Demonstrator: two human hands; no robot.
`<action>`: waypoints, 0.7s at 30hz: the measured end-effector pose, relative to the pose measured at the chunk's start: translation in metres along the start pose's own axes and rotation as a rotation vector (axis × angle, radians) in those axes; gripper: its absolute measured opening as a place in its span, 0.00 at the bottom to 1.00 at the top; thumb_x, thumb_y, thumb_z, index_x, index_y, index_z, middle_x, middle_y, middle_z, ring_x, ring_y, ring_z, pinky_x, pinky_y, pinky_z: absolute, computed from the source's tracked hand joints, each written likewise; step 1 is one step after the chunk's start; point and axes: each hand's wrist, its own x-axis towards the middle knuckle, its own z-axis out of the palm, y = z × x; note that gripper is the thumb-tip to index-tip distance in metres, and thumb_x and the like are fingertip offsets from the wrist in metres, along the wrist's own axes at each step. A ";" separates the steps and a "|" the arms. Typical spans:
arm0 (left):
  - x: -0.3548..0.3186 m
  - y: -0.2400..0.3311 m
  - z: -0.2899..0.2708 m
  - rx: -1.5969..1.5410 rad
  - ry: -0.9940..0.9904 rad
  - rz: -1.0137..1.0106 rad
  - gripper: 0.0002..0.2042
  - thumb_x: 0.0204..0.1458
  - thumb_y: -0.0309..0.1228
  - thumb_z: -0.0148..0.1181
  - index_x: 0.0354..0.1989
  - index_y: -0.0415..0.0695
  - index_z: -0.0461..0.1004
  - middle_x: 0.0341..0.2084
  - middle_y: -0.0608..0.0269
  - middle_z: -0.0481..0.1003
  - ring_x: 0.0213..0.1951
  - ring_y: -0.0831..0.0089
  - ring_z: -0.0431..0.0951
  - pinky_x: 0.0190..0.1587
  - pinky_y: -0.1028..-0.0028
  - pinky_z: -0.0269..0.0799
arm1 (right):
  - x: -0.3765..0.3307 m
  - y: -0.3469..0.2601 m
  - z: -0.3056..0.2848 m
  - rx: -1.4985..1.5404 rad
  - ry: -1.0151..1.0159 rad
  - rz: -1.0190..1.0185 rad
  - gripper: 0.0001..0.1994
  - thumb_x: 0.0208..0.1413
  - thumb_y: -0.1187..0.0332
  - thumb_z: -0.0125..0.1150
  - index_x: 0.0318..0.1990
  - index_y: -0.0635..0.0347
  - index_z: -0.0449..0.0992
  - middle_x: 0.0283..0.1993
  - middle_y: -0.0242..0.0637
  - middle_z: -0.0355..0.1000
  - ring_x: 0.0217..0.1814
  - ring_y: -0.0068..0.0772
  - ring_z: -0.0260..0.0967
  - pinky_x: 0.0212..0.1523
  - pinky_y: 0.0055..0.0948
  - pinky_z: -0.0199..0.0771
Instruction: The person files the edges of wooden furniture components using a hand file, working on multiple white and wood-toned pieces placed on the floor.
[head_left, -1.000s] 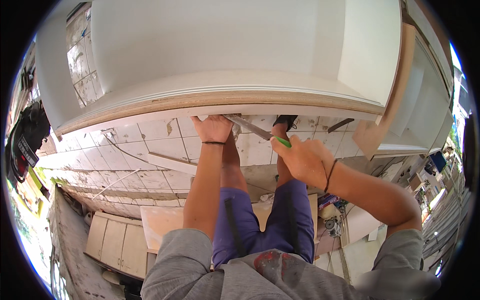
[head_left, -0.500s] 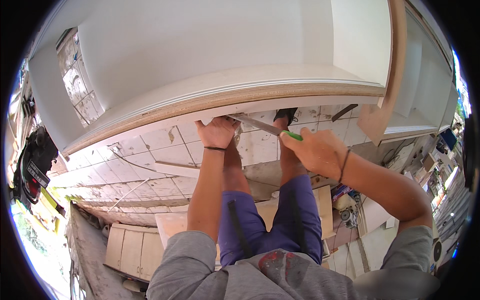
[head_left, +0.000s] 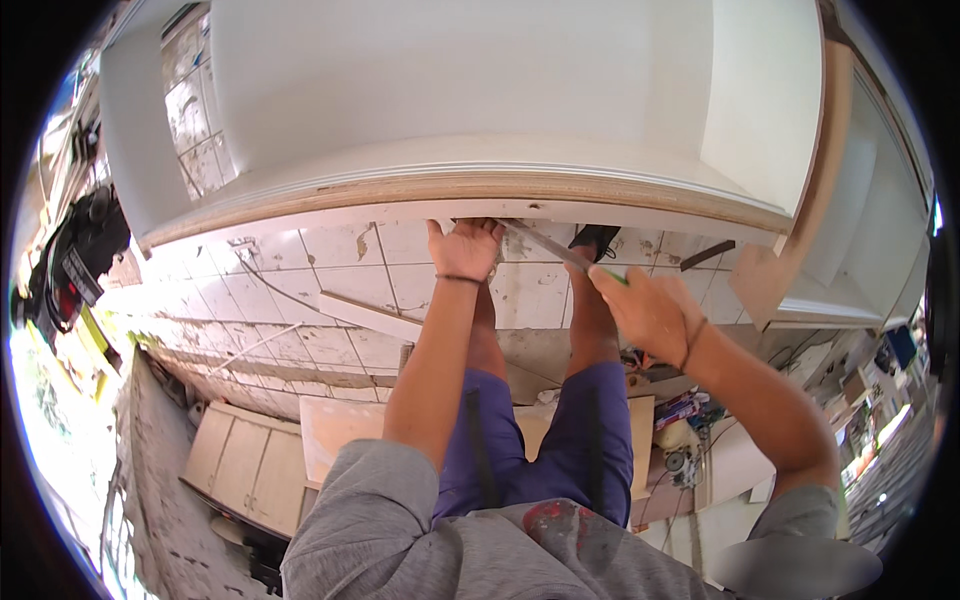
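1. Tiled flooring, cracked and dusty, lay under a big white cabinet panel whose raw plywood edge ran across the view above the person's legs.
2. A thin metal blade tool with a green handle slanted from the right hand up and leftward to the underside of the plywood edge, its tip meeting the panel just beside the left hand.
3. The right hand's fingers were curled shut around the green handle, only a sliver of green showing at the knuckles; the blade ran out past the fingertips.
4. The left hand pressed flat against the lower lip of the panel, its fingers spread and bent over the edge, gripping nothing else; the forearm rose straight from the lower part of the view.
5. The right forearm came in from the lower right, elbow bent, a dark band at the wrist.
6. Compared with half a second earlier, both hands held much the same places; the panel filled more of the view and its edge lay more level.
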 end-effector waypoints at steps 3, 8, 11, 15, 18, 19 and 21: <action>-0.037 -0.016 0.026 0.243 0.199 0.216 0.45 0.54 0.63 0.31 0.63 0.27 0.46 0.64 0.40 0.48 0.65 0.49 0.50 0.65 0.57 0.48 | -0.015 -0.024 -0.026 -0.033 -0.052 0.022 0.18 0.53 0.67 0.52 0.53 0.51 0.68 0.25 0.44 0.67 0.20 0.48 0.68 0.20 0.43 0.67; -0.003 -0.002 0.015 0.233 0.152 0.216 0.44 0.54 0.62 0.33 0.63 0.29 0.48 0.62 0.42 0.52 0.63 0.49 0.52 0.64 0.54 0.48 | 0.030 0.016 -0.014 -0.096 0.008 -0.054 0.16 0.53 0.66 0.52 0.51 0.49 0.70 0.25 0.44 0.68 0.21 0.48 0.69 0.21 0.42 0.68; 0.044 -0.001 -0.014 0.254 0.260 0.364 0.40 0.53 0.61 0.37 0.62 0.36 0.53 0.61 0.45 0.56 0.62 0.49 0.56 0.63 0.51 0.51 | 0.046 0.027 -0.007 -0.127 -0.026 -0.069 0.15 0.54 0.67 0.49 0.49 0.51 0.69 0.28 0.46 0.70 0.25 0.50 0.71 0.24 0.43 0.71; 0.027 -0.006 -0.030 0.198 0.244 0.309 0.39 0.53 0.62 0.36 0.61 0.38 0.56 0.61 0.47 0.57 0.62 0.50 0.55 0.63 0.51 0.50 | 0.022 0.011 -0.012 -0.116 -0.138 0.004 0.14 0.55 0.68 0.45 0.48 0.54 0.67 0.30 0.49 0.71 0.30 0.51 0.73 0.28 0.43 0.73; -0.007 -0.026 -0.009 0.265 0.233 0.165 0.44 0.53 0.66 0.23 0.63 0.35 0.52 0.63 0.46 0.53 0.64 0.48 0.51 0.64 0.52 0.44 | -0.015 0.008 -0.044 -0.068 -0.147 0.029 0.17 0.56 0.65 0.48 0.53 0.50 0.67 0.28 0.47 0.70 0.26 0.49 0.71 0.26 0.42 0.71; -0.007 -0.030 -0.001 0.276 0.233 0.167 0.44 0.53 0.66 0.23 0.63 0.35 0.52 0.63 0.46 0.53 0.64 0.48 0.51 0.64 0.52 0.44 | -0.023 0.013 -0.046 -0.078 -0.109 0.010 0.18 0.56 0.63 0.50 0.55 0.48 0.68 0.27 0.45 0.68 0.22 0.48 0.69 0.23 0.42 0.69; -0.005 -0.040 0.009 0.361 0.190 0.057 0.43 0.53 0.65 0.27 0.62 0.35 0.53 0.63 0.46 0.54 0.63 0.47 0.52 0.63 0.51 0.45 | -0.029 0.039 -0.039 -0.105 -0.087 0.002 0.18 0.56 0.62 0.50 0.55 0.48 0.68 0.27 0.44 0.68 0.22 0.48 0.69 0.24 0.43 0.69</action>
